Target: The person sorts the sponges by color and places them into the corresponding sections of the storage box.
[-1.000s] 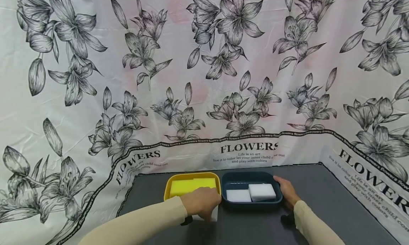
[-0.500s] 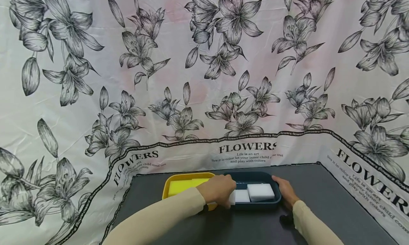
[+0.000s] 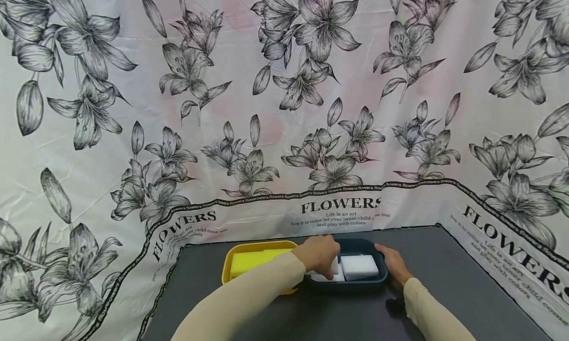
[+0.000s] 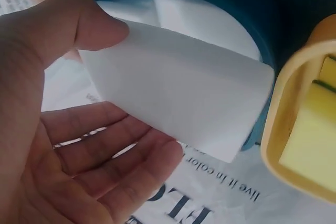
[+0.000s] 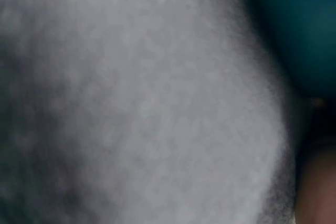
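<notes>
Behind, cloth [image 3: 284,133] lettered "FLOWERS"

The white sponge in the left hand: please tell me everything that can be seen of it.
The white sponge is a plain rectangular block with sharp corners and a smooth matte, foam-like surface, unmarked. The left hand pinches it between thumb and fingers, over the dark blue tray. Other white sponges lie in that tray below it. Whether it touches them cannot be told.

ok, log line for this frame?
left hand: holds white sponge over blue tray | right hand: on tray's right rim | yellow tray: yellow sponge
</notes>
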